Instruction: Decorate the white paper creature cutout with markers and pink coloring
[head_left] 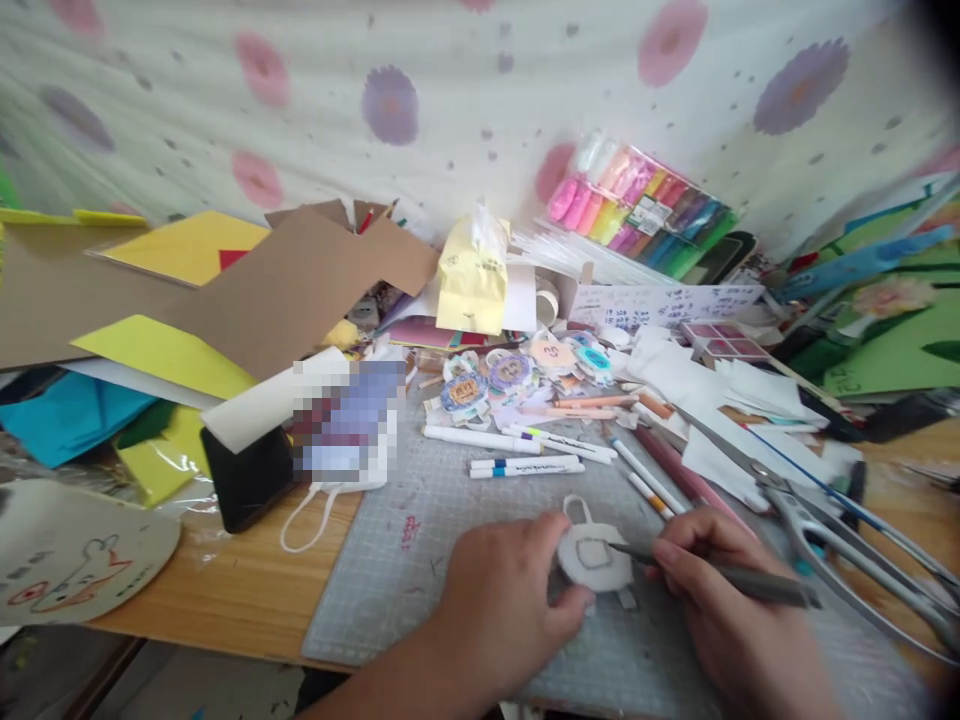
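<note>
A small white paper cutout [611,573] with a loop on top and a square outline drawn on it lies on the grey cutting mat [390,540]. My left hand [514,585] grips its left edge between thumb and fingers. In my right hand [720,590] is a dark pen [765,583], its tip touching the cutout near the drawn square. Above the cutout lie white markers [525,466] with blue bands. Decorated round paper cutouts [512,371] are heaped farther back.
Large silver scissors [825,540] lie to the right, beside white paper scraps [720,465]. Brown and yellow sheets [300,290], a black flat object [244,480] and a white strap [307,545] are at the left. Packaged coloured clay [645,210] stands behind.
</note>
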